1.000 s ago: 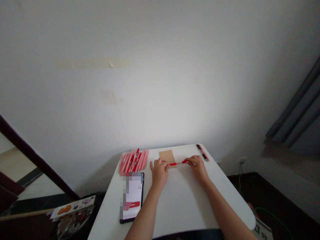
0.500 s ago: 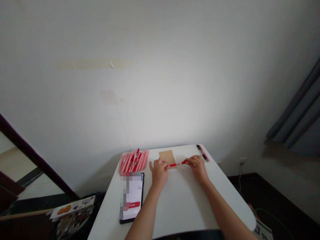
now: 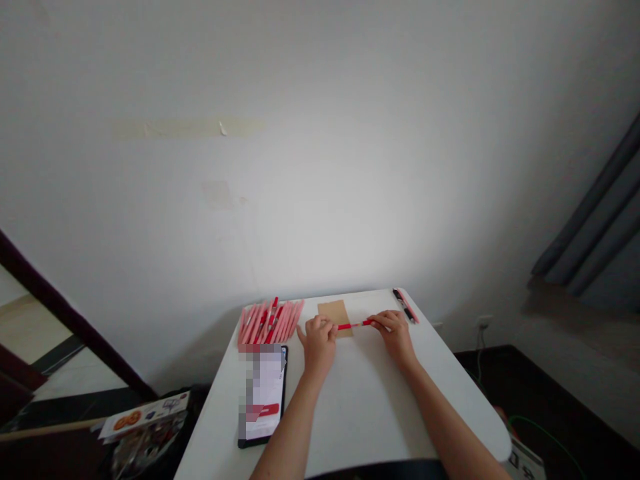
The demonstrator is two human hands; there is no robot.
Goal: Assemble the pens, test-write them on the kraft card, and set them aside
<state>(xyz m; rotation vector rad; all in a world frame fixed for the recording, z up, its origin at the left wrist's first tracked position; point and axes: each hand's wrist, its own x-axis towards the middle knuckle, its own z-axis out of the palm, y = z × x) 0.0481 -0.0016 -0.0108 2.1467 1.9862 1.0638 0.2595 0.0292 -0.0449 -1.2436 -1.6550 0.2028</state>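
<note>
My left hand (image 3: 320,343) is closed on one end of a slim red pen (image 3: 345,327), with the thumb and fingertips pinching it. At the other end, my right hand (image 3: 396,333) pinches a short red piece (image 3: 367,323), perhaps its cap. Between the two red parts shows a thin, paler section; I cannot tell whether they are joined. The pen is held level over the lower part of a brown cardboard piece (image 3: 334,309) on the white table.
Several pink and red pens (image 3: 270,321) lie in a row at the table's back left. Before them rests a phone (image 3: 265,427) with its screen lit, by my left forearm. A black pen (image 3: 403,305) and a pink one lie at the back right edge. A wall stands behind.
Both hands keep their hold on the red parts and have barely shifted. The rightmost pink pen in the row leans slightly further right.
</note>
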